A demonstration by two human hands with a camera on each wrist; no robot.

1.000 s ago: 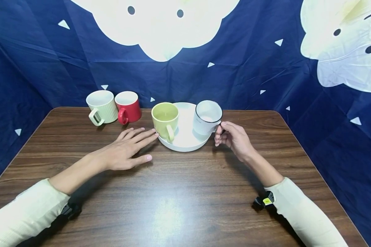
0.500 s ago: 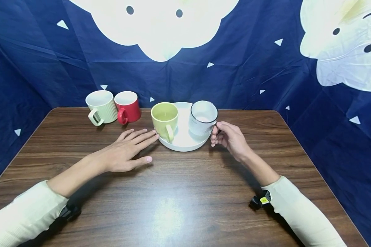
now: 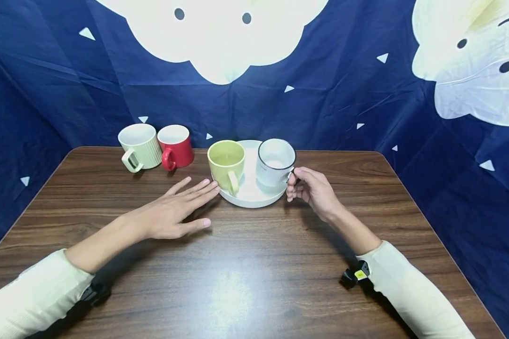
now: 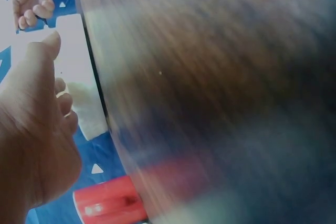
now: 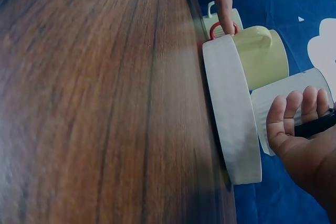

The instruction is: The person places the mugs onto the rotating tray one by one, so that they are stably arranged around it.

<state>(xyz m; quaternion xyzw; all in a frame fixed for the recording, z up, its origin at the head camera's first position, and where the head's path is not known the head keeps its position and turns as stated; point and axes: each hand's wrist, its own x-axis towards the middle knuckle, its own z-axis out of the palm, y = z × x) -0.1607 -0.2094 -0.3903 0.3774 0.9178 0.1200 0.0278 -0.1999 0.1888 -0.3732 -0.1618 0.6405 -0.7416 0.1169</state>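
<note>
A white mug point(image 3: 275, 165) with a dark rim stands upright at the right of a round white tray point(image 3: 251, 203). My right hand point(image 3: 316, 190) pinches its dark handle point(image 5: 315, 125) between thumb and curled fingers. On the tray's left part sits a yellow-green mug point(image 3: 225, 162), handle toward me. My left hand point(image 3: 174, 212) lies spread with straight fingers, its fingertips at the tray's left edge beside the green mug. In the right wrist view a left fingertip meets the tray's rim point(image 5: 231, 114).
Left of the tray, a pale ribbed mug point(image 3: 140, 148) and a red mug point(image 3: 176, 148) stand side by side on the brown wooden table point(image 3: 280, 278). A dark blue cloth point(image 3: 343, 70) with white cloud shapes hangs behind the table's back edge.
My right hand has moved the white mug leftward on the tray, closer to the green mug. My left hand has shifted slightly, with its fingertips staying by the tray's left edge.
</note>
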